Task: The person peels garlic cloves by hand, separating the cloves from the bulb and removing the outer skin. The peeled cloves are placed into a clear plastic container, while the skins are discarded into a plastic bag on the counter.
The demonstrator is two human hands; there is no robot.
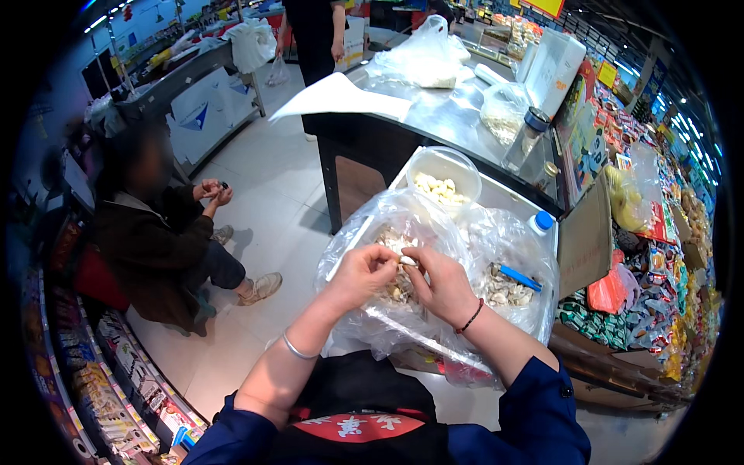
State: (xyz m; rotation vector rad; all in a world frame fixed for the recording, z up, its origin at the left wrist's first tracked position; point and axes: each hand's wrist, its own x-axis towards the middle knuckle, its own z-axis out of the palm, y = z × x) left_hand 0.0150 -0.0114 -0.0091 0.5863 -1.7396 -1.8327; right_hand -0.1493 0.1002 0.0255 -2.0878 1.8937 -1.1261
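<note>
My left hand (365, 272) and my right hand (437, 282) meet over a clear plastic bag (343, 244) that holds garlic skins (398, 290). Between the fingertips of both hands is a garlic clove (408, 261), pale and small. Just beyond them stands a clear round plastic tub (414, 168) with peeled garlic cloves (440, 189) inside. To the right, a second clear bag (537, 256) holds unpeeled garlic (503, 293), with a blue-handled tool (521, 278) lying on top.
A bottle with a blue cap (543, 221) stands behind the right bag. Past the tub is a metal-topped counter (459, 110) with plastic bags and a jar (526, 136). A person (168, 232) sits at the left; another person (317, 40) stands beyond. Packaged goods (628, 314) fill the right side.
</note>
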